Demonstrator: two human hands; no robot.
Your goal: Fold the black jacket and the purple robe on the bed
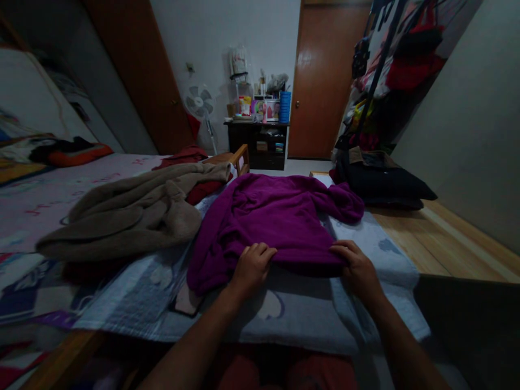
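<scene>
A purple long-sleeved top [280, 216] lies spread over a pale blue cloth [304, 319] with heart shapes on it. My left hand [252, 268] pinches the near edge of the top around its middle. At the near right corner of the same edge, my right hand [357, 265] grips the fabric. Between the two hands the edge is stretched fairly straight and slightly raised. One sleeve bunches out to the far right, while folds gather along the left side. A dark-edged flat object [187, 301] sticks out from under the top's near left corner.
To the left lies a brown fleecy garment [134, 211] on a bed [36, 200]. Folded dark clothes [385, 179] are stacked on a wooden surface [430, 244] at right. A fan [200, 103], a dark cabinet [258, 142] and a door [319, 81] stand at the back.
</scene>
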